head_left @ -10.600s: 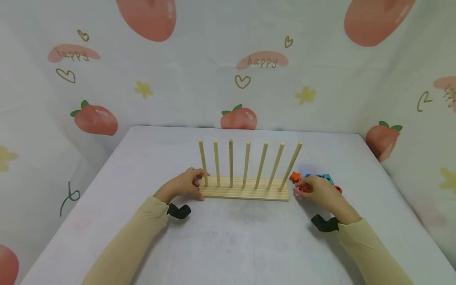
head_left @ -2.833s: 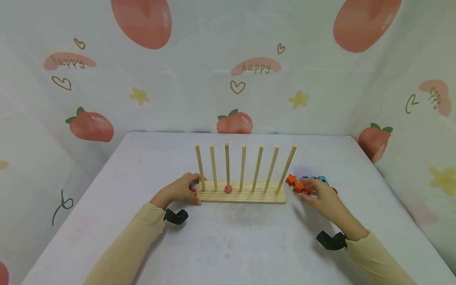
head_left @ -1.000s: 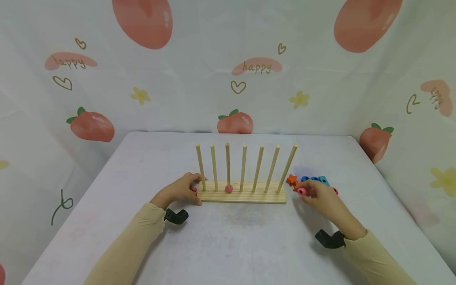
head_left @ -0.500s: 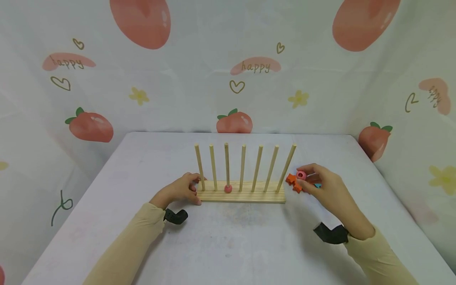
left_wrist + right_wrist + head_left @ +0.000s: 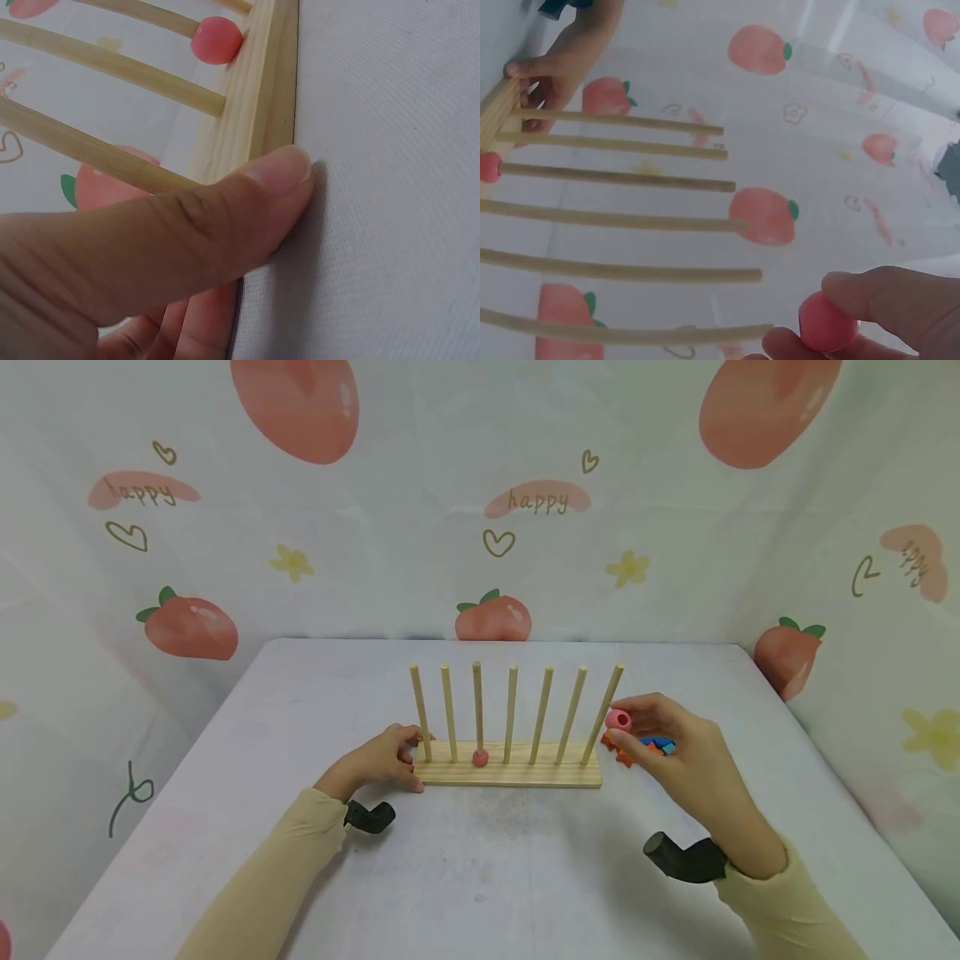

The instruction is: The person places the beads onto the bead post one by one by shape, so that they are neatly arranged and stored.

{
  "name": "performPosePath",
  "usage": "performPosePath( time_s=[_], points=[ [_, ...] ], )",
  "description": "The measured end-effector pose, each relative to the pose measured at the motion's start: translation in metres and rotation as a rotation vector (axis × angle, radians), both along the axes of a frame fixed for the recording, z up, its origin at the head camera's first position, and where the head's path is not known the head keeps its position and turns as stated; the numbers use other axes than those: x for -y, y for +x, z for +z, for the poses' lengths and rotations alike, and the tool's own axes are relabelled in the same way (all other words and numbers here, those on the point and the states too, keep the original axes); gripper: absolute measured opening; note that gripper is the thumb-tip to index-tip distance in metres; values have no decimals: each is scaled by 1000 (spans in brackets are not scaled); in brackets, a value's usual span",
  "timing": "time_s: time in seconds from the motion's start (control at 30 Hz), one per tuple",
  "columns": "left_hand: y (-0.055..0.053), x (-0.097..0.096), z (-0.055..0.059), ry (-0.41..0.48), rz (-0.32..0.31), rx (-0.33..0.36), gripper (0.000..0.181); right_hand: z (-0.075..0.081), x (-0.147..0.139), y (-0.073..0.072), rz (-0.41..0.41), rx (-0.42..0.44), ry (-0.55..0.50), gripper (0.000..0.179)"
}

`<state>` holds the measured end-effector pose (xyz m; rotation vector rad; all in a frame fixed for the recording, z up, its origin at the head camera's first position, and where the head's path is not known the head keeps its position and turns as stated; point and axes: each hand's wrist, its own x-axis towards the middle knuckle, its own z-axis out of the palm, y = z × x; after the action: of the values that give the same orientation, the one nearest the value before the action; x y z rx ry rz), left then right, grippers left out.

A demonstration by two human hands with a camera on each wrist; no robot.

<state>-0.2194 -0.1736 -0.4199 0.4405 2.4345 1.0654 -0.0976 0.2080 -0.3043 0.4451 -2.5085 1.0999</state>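
A wooden peg board [image 5: 517, 775] with several upright pegs stands mid-table. My left hand [image 5: 377, 758] grips its left end, and in the left wrist view the thumb [image 5: 217, 214] lies along the front edge. One pink round bead [image 5: 480, 758] sits at the bottom of the third peg from the left. Between thumb and fingers, my right hand [image 5: 678, 739] pinches another pink bead [image 5: 618, 719], raised off the table beside the rightmost peg [image 5: 606, 706]. The held bead's hole shows in the head view; the right wrist view shows its round side [image 5: 827, 322].
Right of the board, partly hidden by the right hand, lie orange star beads [image 5: 624, 758] and blue beads [image 5: 666, 746]. The white table [image 5: 480, 868] reaches back to a fruit-printed cloth [image 5: 420, 527].
A bead has come onto the third peg since the oldest frame. My right hand took another pink bead from the pile, then raised it and moved left. The left hand stays put.
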Motion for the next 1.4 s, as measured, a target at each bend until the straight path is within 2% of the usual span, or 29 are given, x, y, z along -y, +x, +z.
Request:
performPosePath(
  time_s=[0.13, 0.3, 0.53, 0.77, 1.0, 1.27, 1.4],
  points=[
    [0, 0, -1, 1, -7, -3, 75, 7, 9, 4, 39, -28, -67, 31],
    [-1, 1, -1, 11, -17, -7, 75, 14, 21, 6, 83, -127, -152, 48],
    [0, 1, 1, 25, -10, 4, 75, 21, 36, 1, 166, -221, -241, 39],
    [0, 1, 1, 18, -17, -3, 76, 23, 50, -6, 246, -198, -368, 35],
    [0, -1, 2, 16, -14, 0, 75, 20, 64, -16, 299, -222, -367, 36],
    [0, 1, 2, 4, -25, -7, 75, 8, 83, -41, 349, -448, -368, 29],
    [0, 1, 1, 7, -26, -10, 76, 7, 90, -54, 359, -533, -343, 38]
  ],
)
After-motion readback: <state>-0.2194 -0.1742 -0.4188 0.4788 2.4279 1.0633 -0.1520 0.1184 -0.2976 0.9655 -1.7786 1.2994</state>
